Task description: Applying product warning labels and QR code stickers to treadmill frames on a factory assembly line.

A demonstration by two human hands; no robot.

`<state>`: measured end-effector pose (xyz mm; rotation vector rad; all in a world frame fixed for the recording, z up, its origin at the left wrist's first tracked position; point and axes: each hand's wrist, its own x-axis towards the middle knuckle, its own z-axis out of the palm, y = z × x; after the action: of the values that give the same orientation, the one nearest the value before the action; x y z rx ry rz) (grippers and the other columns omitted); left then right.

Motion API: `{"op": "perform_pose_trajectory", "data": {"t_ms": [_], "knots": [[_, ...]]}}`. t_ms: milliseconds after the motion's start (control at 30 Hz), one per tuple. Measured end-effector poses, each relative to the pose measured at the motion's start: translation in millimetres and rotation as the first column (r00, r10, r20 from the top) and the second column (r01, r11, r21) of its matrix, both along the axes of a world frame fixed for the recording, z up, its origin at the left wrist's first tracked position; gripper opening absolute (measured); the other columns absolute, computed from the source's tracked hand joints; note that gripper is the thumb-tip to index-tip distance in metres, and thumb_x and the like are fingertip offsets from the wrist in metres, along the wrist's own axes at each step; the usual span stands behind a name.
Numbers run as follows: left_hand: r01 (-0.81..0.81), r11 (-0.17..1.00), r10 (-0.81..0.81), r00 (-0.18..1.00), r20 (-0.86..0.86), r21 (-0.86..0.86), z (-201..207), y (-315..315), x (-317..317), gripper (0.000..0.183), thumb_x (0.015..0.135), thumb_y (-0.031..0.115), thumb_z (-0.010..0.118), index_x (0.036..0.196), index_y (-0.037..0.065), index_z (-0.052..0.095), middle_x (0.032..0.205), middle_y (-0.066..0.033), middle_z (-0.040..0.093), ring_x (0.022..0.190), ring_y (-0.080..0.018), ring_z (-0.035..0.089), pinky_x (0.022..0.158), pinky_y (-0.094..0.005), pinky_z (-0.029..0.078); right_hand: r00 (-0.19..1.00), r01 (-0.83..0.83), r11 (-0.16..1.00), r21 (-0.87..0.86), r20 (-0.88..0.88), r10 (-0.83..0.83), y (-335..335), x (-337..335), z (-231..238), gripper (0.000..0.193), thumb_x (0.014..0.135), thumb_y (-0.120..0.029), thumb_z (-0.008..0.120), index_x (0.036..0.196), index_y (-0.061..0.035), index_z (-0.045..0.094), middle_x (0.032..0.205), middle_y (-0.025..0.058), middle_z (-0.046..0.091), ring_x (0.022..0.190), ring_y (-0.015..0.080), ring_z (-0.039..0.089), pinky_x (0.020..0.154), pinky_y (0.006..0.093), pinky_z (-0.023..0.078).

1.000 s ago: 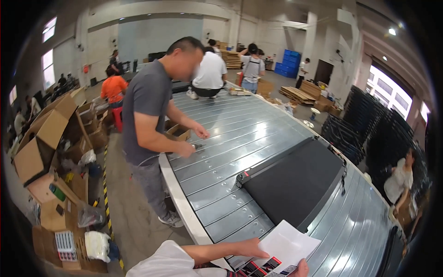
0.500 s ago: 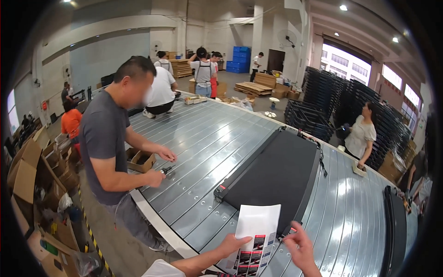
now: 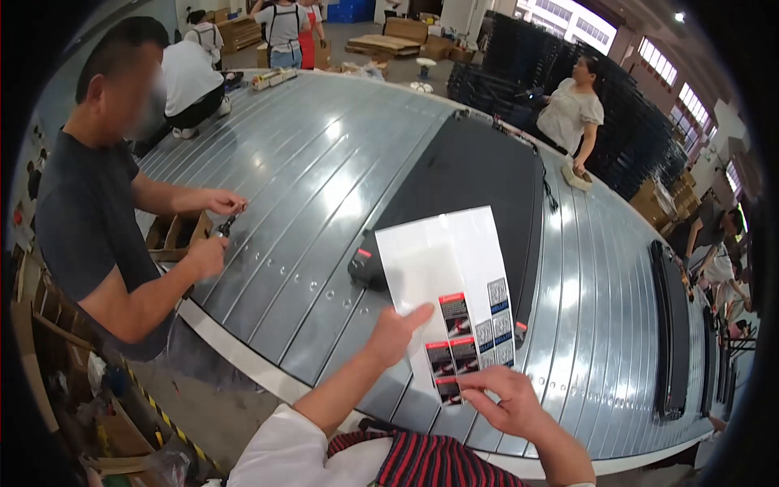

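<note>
The left hand (image 3: 395,331) is closed on the left side of some white paper (image 3: 416,264), its thumb lying on the front. The right hand (image 3: 505,399) is narrow, thumb and forefinger pinching at the lower edge of the paper, beside the red-and-black stickers (image 3: 453,318). Blue-and-white code stickers (image 3: 497,294) show along the paper's right side. The paper is tilted up in front of the person, above a metal table (image 3: 324,183), and overlaps the view of a flat black machine (image 3: 479,174) lying there. Below the hands is a red-and-black striped cloth (image 3: 438,463). To the left, a co-worker in a dark shirt (image 3: 77,211) holds a tool (image 3: 228,225) near a cardboard box (image 3: 180,231). Farther right, a person in a white top (image 3: 570,114) touches a small tray (image 3: 577,179), with stacked black frames (image 3: 495,73) behind.
</note>
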<state>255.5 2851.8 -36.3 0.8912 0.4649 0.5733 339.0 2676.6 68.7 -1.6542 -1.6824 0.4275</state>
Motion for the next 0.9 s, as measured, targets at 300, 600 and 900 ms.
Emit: {"op": "perform_pose_trajectory", "data": {"t_ms": [300, 600, 900], "knots": [[-0.036, 0.994, 0.037, 0.999, 0.003, -0.106, -45, -39, 10, 0.032, 0.08, 0.016, 0.059, 0.105, -0.004, 0.054, 0.099, -0.0081, 0.058, 0.086, -0.013, 0.055, 0.075, -0.0277, 0.045, 0.991, -0.075, 0.98, -0.187, -0.12, 0.053, -33, 2, -67, 0.021, 0.078, -0.013, 0.059, 0.098, -0.0075, 0.06, 0.088, 0.0111, 0.061, 0.08, 0.0253, 0.059, 0.069, 0.0318, 0.048], [-0.134, 0.978, 0.131, 0.991, -0.025, -0.157, -83, -27, -19, 0.034, 0.081, 0.016, 0.059, 0.107, -0.004, 0.052, 0.102, -0.0094, 0.057, 0.087, -0.0154, 0.056, 0.076, -0.0291, 0.045, 0.969, -0.22, 0.975, -0.022, -0.119, 0.216, -14, -23, -72, 0.012, 0.076, -0.011, 0.06, 0.084, -0.0021, 0.059, 0.077, 0.014, 0.058, 0.07, 0.0313, 0.057, 0.062, 0.0364, 0.045], [-0.171, 0.959, 0.16, 0.985, -0.067, -0.226, -100, -21, -31, 0.034, 0.082, 0.013, 0.057, 0.11, -0.004, 0.05, 0.103, -0.0097, 0.057, 0.09, -0.0185, 0.056, 0.08, -0.0331, 0.045, 0.947, -0.299, 0.936, -0.186, -0.179, 0.267, -2, -31, -59, 0.022, 0.08, -0.018, 0.057, 0.096, -0.0028, 0.059, 0.091, 0.0163, 0.058, 0.085, 0.0322, 0.056, 0.072, 0.0369, 0.045]]}}
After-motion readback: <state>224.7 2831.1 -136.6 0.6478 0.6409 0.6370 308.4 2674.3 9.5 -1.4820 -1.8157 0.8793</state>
